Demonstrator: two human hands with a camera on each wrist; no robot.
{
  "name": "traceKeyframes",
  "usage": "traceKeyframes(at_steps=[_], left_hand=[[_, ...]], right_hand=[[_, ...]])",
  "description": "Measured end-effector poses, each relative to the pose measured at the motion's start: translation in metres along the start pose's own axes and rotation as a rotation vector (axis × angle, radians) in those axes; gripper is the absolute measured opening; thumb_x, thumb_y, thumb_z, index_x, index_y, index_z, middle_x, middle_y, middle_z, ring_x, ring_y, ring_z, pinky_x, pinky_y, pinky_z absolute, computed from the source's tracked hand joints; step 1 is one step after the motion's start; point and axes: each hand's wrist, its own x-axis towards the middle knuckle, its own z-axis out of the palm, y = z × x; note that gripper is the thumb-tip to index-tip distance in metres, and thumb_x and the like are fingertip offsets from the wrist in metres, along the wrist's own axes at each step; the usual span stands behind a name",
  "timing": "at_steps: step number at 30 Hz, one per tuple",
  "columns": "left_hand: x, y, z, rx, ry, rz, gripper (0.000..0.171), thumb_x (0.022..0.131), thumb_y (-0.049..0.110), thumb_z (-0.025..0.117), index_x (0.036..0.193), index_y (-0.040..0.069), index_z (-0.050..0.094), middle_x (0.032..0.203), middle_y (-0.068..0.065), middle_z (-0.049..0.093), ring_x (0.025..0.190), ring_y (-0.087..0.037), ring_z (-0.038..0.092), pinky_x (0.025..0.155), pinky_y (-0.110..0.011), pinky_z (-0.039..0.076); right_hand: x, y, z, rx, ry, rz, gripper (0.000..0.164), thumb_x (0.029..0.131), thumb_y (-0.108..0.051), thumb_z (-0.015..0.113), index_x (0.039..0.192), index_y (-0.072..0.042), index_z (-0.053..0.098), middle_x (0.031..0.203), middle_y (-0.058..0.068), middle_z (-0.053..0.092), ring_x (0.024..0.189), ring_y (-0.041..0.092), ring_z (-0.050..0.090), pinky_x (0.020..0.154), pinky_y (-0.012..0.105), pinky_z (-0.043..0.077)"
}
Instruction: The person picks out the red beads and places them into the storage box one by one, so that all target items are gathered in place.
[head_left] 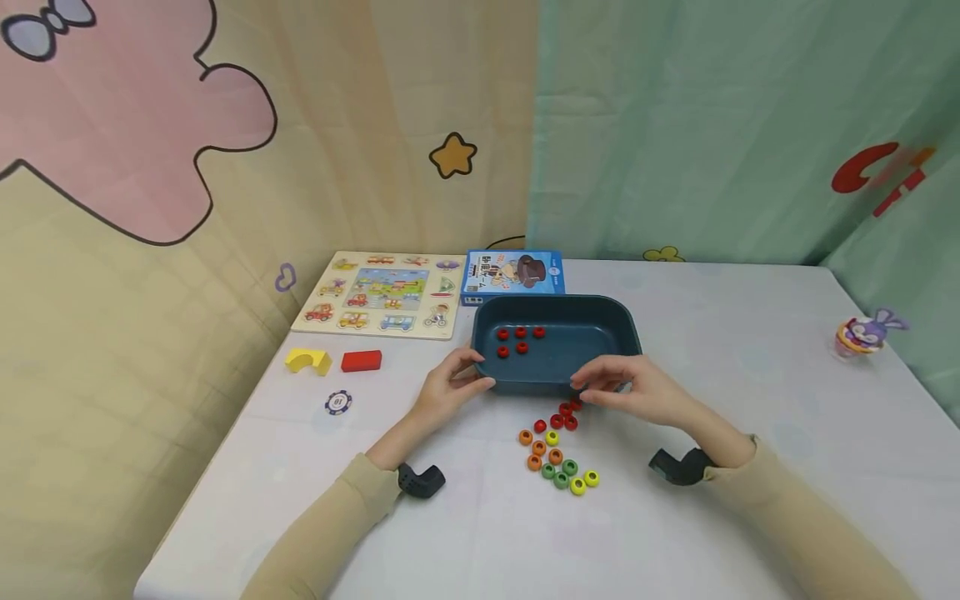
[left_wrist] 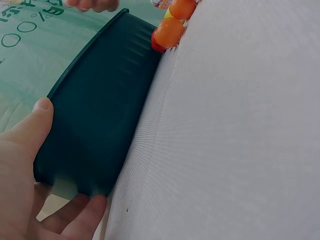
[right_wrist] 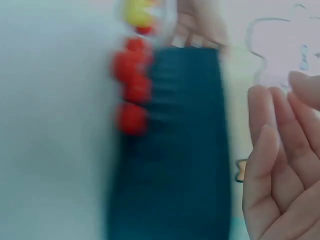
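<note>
A dark teal tray [head_left: 588, 337] stands on the white table, with several red beads [head_left: 522, 347] inside it. My left hand [head_left: 448, 388] grips the tray's front left corner, its thumb at the rim and its fingers under the end in the left wrist view. Over the front right rim hovers my right hand [head_left: 637, 390]; the right wrist view shows its fingers [right_wrist: 285, 135] loosely bent with no bead visible between them. Just in front of the tray lie more red beads [head_left: 557, 422], then orange beads [head_left: 538, 448], green beads [head_left: 561, 480] and yellow beads [head_left: 577, 486].
Behind the tray are a blue box [head_left: 513, 279] and a wooden picture puzzle [head_left: 452, 327]. To the left lie a yellow arch block [head_left: 307, 360], a red block [head_left: 362, 361] and a poker chip [head_left: 338, 402]. A purple rabbit toy [head_left: 862, 335] stands far right.
</note>
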Motion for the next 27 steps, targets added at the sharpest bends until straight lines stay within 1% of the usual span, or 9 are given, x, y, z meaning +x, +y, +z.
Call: traceKeyframes(at_steps=[3, 6, 8, 11, 14, 17, 21, 24, 27], left_hand=[[0.0, -0.001, 0.0, 0.005, 0.002, 0.007, 0.035, 0.081, 0.011, 0.065, 0.108, -0.003, 0.048, 0.14, -0.022, 0.026, 0.118, -0.026, 0.043, 0.091, -0.041, 0.043], [-0.001, -0.001, 0.0, -0.001, 0.003, 0.011, 0.035, 0.081, 0.011, 0.065, 0.108, -0.003, 0.048, 0.141, -0.021, 0.026, 0.118, -0.027, 0.044, 0.091, -0.042, 0.042], [-0.001, -0.001, 0.0, -0.006, 0.005, 0.011, 0.035, 0.081, 0.01, 0.066, 0.108, -0.003, 0.048, 0.141, -0.021, 0.026, 0.117, -0.027, 0.044, 0.091, -0.042, 0.042], [-0.001, -0.002, 0.001, -0.015, 0.004, 0.009, 0.035, 0.081, 0.01, 0.066, 0.108, -0.003, 0.048, 0.141, -0.02, 0.026, 0.117, -0.027, 0.044, 0.091, -0.042, 0.042], [-0.001, -0.002, 0.001, -0.015, 0.0, 0.007, 0.034, 0.081, 0.01, 0.066, 0.108, -0.002, 0.048, 0.141, -0.02, 0.027, 0.117, -0.027, 0.044, 0.092, -0.042, 0.042], [-0.001, -0.002, 0.001, -0.009, 0.001, 0.007, 0.034, 0.081, 0.011, 0.066, 0.108, -0.001, 0.049, 0.141, -0.02, 0.027, 0.118, -0.026, 0.044, 0.092, -0.043, 0.042], [0.0, -0.001, 0.001, -0.012, 0.0, 0.008, 0.034, 0.081, 0.011, 0.066, 0.108, -0.001, 0.048, 0.141, -0.02, 0.027, 0.118, -0.026, 0.043, 0.092, -0.043, 0.042], [-0.001, 0.0, 0.001, -0.012, 0.0, 0.009, 0.034, 0.081, 0.01, 0.065, 0.108, -0.002, 0.048, 0.141, -0.02, 0.026, 0.118, -0.026, 0.043, 0.092, -0.044, 0.041], [-0.001, 0.001, 0.0, -0.009, -0.001, 0.011, 0.035, 0.081, 0.01, 0.065, 0.108, -0.003, 0.048, 0.142, -0.019, 0.026, 0.119, -0.026, 0.042, 0.092, -0.045, 0.041]], right_hand=[[-0.007, 0.017, 0.015, -0.016, 0.012, 0.006, 0.022, 0.079, -0.007, 0.067, 0.1, -0.007, 0.062, 0.094, 0.003, 0.064, 0.066, 0.011, 0.058, 0.058, 0.025, 0.051], [-0.012, 0.035, 0.026, 0.037, -0.003, 0.02, 0.023, 0.079, -0.009, 0.068, 0.102, -0.01, 0.062, 0.096, 0.003, 0.064, 0.059, 0.013, 0.058, 0.053, 0.024, 0.05], [-0.014, 0.043, 0.033, 0.103, -0.035, 0.049, 0.025, 0.08, -0.01, 0.067, 0.104, -0.009, 0.061, 0.098, 0.005, 0.063, 0.058, 0.017, 0.06, 0.051, 0.026, 0.051], [-0.018, 0.053, 0.043, 0.11, -0.054, 0.09, 0.026, 0.08, -0.017, 0.067, 0.105, -0.011, 0.061, 0.098, 0.003, 0.063, 0.062, 0.015, 0.06, 0.053, 0.026, 0.052], [-0.021, 0.059, 0.05, 0.08, -0.014, 0.104, 0.026, 0.079, -0.019, 0.068, 0.103, -0.013, 0.062, 0.098, -0.001, 0.063, 0.066, 0.012, 0.059, 0.055, 0.025, 0.052], [-0.023, 0.061, 0.053, 0.024, 0.036, 0.086, 0.026, 0.078, -0.019, 0.07, 0.102, -0.015, 0.063, 0.096, -0.003, 0.063, 0.068, 0.009, 0.058, 0.056, 0.024, 0.052], [-0.024, 0.063, 0.054, -0.074, 0.089, 0.102, 0.027, 0.075, -0.022, 0.073, 0.099, -0.017, 0.064, 0.093, -0.007, 0.063, 0.067, 0.005, 0.057, 0.056, 0.022, 0.051], [-0.024, 0.065, 0.055, -0.1, 0.115, 0.135, 0.028, 0.072, -0.026, 0.075, 0.097, -0.018, 0.064, 0.09, -0.008, 0.063, 0.065, 0.005, 0.056, 0.055, 0.021, 0.05], [-0.023, 0.067, 0.056, -0.095, 0.128, 0.161, 0.03, 0.071, -0.03, 0.075, 0.096, -0.018, 0.064, 0.087, -0.009, 0.062, 0.062, 0.006, 0.055, 0.053, 0.021, 0.049]])
